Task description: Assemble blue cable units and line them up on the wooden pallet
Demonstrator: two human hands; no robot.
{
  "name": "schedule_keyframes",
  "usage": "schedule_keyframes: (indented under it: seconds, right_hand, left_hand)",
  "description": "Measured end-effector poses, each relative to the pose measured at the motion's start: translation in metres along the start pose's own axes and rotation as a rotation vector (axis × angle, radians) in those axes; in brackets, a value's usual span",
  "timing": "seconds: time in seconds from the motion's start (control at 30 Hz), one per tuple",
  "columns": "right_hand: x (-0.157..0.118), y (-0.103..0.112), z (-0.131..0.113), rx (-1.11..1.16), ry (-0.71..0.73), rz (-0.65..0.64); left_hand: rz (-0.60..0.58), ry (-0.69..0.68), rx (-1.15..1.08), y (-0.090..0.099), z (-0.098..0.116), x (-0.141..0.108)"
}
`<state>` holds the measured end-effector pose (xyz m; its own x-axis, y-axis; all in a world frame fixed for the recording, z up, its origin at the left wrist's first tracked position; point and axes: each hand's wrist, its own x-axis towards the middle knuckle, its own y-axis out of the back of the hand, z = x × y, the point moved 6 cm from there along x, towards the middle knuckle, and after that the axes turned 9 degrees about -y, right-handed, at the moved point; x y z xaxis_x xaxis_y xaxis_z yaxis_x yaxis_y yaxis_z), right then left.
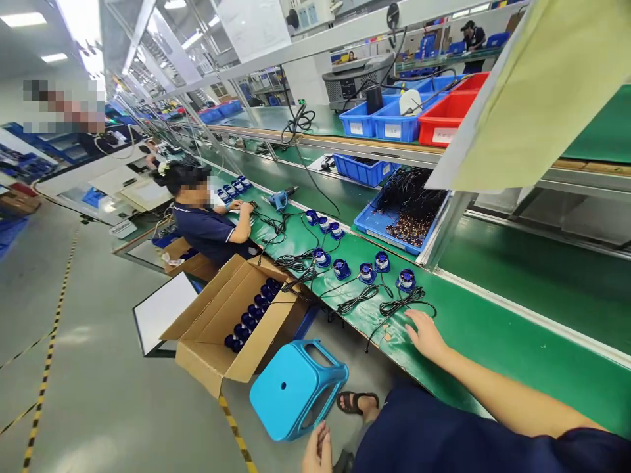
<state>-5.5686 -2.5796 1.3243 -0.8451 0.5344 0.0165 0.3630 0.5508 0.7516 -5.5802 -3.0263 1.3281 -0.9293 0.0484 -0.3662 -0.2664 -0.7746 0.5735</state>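
My right hand (pixel 424 336) rests at the front edge of the green workbench (pixel 497 322), fingers spread and holding nothing. Closest to it is a coiled black cable (pixel 401 303) running from a round blue device with a silver top (pixel 406 280). Several more such blue devices (pixel 367 272) stand on the bench, their black cables bundled beside them. Low in the view, my left hand (pixel 318 449) hangs near the blue plastic stool (pixel 288 391). Its fingers are loosely bent, with nothing visible in them; part of it is cut off by the frame.
An opened cardboard box (pixel 207 358) holds rows of blue devices beside the stool. A seated co-worker (pixel 204 220) works farther along the bench near a blue heat gun (pixel 280 199). A blue tray (pixel 394 233) contains black cables. Blue and red bins (pixel 446 118) line the shelf.
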Motion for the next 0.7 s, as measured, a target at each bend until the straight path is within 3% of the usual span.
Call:
schedule_keyframes:
  seconds: [0.1,0.2,0.37,0.57,0.7]
  right_hand:
    - [0.037,-0.012,-0.043,0.000,0.050,0.026]
    - [0.079,-0.026,-0.089,-0.031,0.093,0.036]
    - [0.142,-0.052,-0.151,-0.136,0.107,0.022]
    - [0.226,-0.053,-0.171,-0.236,0.033,0.018]
    - [0.303,-0.048,-0.174,-0.312,0.057,-0.015]
  left_hand:
    - [-0.088,-0.017,-0.055,0.019,0.013,0.065]
    - [-0.072,-0.044,-0.010,0.057,0.026,0.122]
    - [-0.052,-0.042,0.094,0.115,0.030,0.186]
    - [-0.059,-0.045,0.080,0.146,0.025,0.242]
    - [-0.047,-0.118,0.178,0.165,0.041,0.294]
